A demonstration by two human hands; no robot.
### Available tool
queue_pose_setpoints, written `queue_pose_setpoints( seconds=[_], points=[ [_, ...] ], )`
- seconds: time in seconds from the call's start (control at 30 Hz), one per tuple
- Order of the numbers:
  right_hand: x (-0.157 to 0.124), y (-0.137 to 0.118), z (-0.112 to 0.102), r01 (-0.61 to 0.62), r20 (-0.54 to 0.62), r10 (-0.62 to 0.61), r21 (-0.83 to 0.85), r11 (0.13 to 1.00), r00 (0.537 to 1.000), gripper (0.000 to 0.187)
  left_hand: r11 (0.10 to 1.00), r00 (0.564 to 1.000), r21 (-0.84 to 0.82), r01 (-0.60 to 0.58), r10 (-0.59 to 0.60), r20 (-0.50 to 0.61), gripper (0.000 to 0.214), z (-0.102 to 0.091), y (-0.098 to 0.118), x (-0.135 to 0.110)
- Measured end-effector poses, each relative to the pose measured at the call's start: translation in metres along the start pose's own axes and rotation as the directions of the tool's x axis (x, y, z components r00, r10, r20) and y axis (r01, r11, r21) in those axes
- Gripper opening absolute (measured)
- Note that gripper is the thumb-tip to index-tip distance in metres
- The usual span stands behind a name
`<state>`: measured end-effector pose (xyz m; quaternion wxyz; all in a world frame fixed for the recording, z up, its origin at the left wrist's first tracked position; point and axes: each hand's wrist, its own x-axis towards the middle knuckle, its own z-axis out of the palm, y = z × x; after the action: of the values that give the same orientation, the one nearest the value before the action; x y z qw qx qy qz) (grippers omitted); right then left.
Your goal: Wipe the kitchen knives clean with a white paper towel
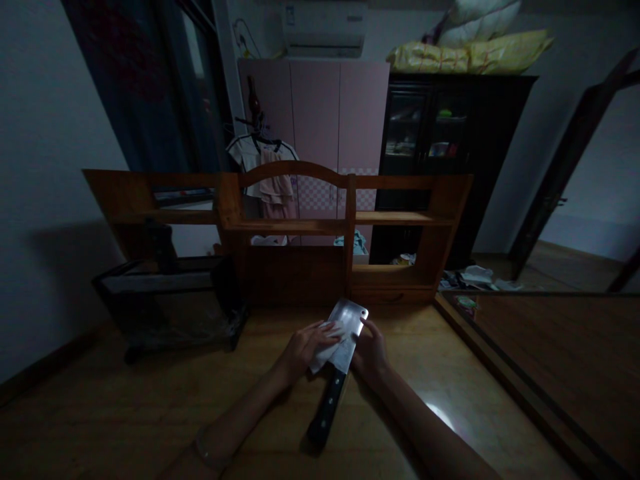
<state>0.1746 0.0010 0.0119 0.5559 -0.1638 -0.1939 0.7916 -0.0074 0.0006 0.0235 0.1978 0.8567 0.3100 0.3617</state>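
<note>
A cleaver [353,337] with a broad shiny blade and a black riveted handle is tilted over the wooden tabletop [260,427], its handle pointing toward me. My left hand [306,348] presses a white tissue [325,352] flat against the upper face of the blade, fingers closed over it. On the other side, my right hand [371,352] grips the blade's right edge near the corner with the hole, thumb on top. The fingers of that hand beneath the blade are hidden.
A wooden shelf unit [350,233] stands at the table's back. To the left is a dark-framed glass tank [170,300]. A raised wooden edge [500,373] runs along the right. Behind are a pink wardrobe [315,113] and a black cabinet [490,147].
</note>
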Motion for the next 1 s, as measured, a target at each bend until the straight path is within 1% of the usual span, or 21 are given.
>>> queue_pose_setpoints(
  seconds=[0.07,0.1,0.17,0.3,0.37,0.53,0.63,0.73,0.8,0.9,1.0],
  points=[
    [0.000,0.000,-0.001,-0.002,0.003,0.002,0.008,1.000,1.000,0.030,1.000,1.000,0.012,-0.003,0.004,-0.030,0.047,-0.002,0.000,-0.001],
    [0.000,0.000,-0.002,-0.004,0.007,0.004,0.011,1.000,1.000,0.031,0.999,0.999,0.015,-0.028,0.029,-0.024,0.047,-0.004,0.001,-0.001],
    [0.001,-0.001,-0.004,-0.011,0.016,0.011,0.009,1.000,1.000,0.033,0.995,0.995,0.012,-0.097,0.097,0.027,0.048,-0.007,0.008,-0.002],
    [0.002,-0.001,-0.006,-0.028,-0.020,0.028,0.003,1.000,0.999,0.030,0.982,0.963,-0.014,-0.189,0.188,0.195,0.047,-0.009,0.023,-0.003],
    [0.002,0.000,-0.007,-0.018,-0.022,0.018,0.000,1.000,1.000,0.029,0.981,0.959,-0.009,-0.194,0.192,0.210,0.047,-0.007,0.024,-0.002],
    [0.002,0.001,-0.004,-0.009,0.037,0.009,-0.007,1.000,0.999,0.031,0.990,0.990,0.053,-0.127,0.124,0.061,0.046,0.001,0.007,-0.002],
    [0.001,0.000,-0.001,-0.005,0.032,0.005,0.000,1.000,0.999,0.030,0.994,0.998,0.099,-0.053,0.057,-0.034,0.045,0.002,-0.004,-0.002],
    [0.000,0.000,-0.001,0.003,0.002,-0.003,-0.010,1.000,1.000,0.030,0.991,0.993,0.130,0.016,-0.001,-0.118,0.042,-0.001,-0.006,-0.003],
    [0.001,0.000,-0.002,0.013,0.002,-0.013,-0.014,1.000,1.000,0.032,0.991,0.992,0.136,0.000,0.017,-0.125,0.043,-0.004,-0.002,-0.003],
    [0.002,0.001,-0.005,0.007,0.029,-0.007,-0.009,1.000,1.000,0.032,0.986,0.992,0.125,-0.112,0.118,-0.039,0.047,-0.008,0.011,-0.003],
    [0.001,0.000,-0.006,-0.031,0.029,0.031,-0.014,0.999,0.999,0.030,0.969,0.972,0.116,-0.220,0.208,0.109,0.046,-0.005,0.023,-0.003]
  ],
)
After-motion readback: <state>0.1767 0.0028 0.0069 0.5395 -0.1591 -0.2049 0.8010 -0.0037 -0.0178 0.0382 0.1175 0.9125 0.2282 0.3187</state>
